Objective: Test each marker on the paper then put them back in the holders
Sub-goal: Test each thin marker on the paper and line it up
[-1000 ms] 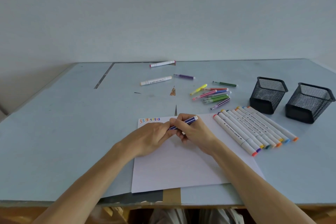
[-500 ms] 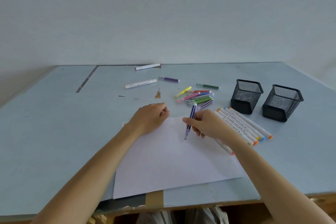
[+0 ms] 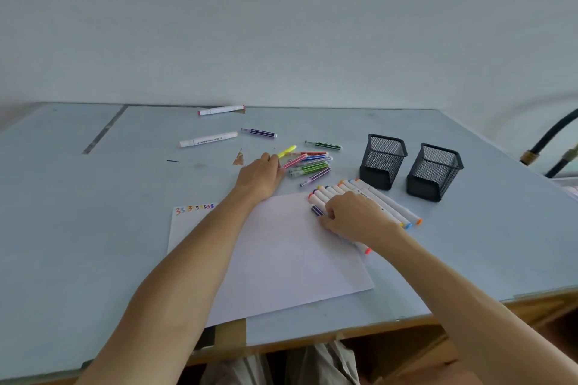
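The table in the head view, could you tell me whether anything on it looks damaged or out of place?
Yes: the table has a chipped patch baring brown beneath its grey surface, near the left hand. Two white markers lie apart at the far side.

Open table [image 3: 78, 212] along left side; only white paper [image 3: 281, 259] lying flat near front edge. Centre-back cluttered by scattered thin markers [image 3: 308, 166], two white markers [image 3: 208, 139] farther back. Right side blocked by two upright mesh holders [image 3: 383, 161], close together, narrow gap between. Row of thick markers [image 3: 375, 200] just before holders
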